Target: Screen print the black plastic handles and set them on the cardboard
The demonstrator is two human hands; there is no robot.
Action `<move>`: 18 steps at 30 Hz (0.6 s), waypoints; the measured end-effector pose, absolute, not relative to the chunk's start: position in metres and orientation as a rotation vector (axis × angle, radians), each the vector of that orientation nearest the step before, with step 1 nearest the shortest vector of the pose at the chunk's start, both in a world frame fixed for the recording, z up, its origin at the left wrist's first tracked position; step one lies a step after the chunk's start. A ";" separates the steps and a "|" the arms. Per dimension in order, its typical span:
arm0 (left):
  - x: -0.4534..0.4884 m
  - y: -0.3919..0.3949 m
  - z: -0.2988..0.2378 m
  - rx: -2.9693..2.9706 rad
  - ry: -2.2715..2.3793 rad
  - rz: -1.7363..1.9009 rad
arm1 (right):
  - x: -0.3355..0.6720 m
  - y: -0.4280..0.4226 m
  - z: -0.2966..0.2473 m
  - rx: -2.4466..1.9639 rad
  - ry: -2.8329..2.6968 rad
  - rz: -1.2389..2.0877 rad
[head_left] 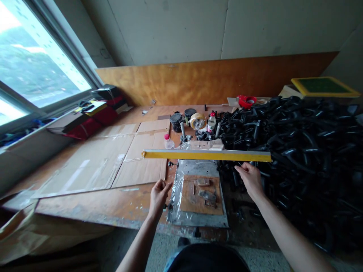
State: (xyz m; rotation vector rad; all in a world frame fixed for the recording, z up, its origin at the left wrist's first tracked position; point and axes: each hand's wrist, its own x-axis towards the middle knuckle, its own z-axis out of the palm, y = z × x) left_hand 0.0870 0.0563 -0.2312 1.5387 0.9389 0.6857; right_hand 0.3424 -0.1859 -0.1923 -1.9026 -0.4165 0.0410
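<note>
My left hand (pixel 159 194) is over the left edge of a grey metal plate (pixel 198 219), thumb and fingers closed in a pinch. My right hand (pixel 250 176) hangs just below the right end of a long yellow bar (pixel 207 155) with a grey upper edge, its fingers also pressed together. I cannot make out what, if anything, either hand pinches. A brown board (pixel 187 202) lies on the plate, with a few small blocks (pixel 207 195) on it. The bar spans above the plate's far side, apart from both hands.
Tangled black parts (pixel 300 158) are heaped on the right. Flattened cardboard (pixel 113 155) covers the bench's left. Behind the plate stand a small red-capped bottle (pixel 169 142), another bottle (pixel 211 122), dark tubs (pixel 176 122) and a tape roll (pixel 197 121). A yellow-framed green panel (pixel 324 86) sits back right.
</note>
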 end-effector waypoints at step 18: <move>0.137 0.010 -0.201 1.574 1.164 0.659 | 0.508 -0.083 -0.121 -1.424 -0.415 0.086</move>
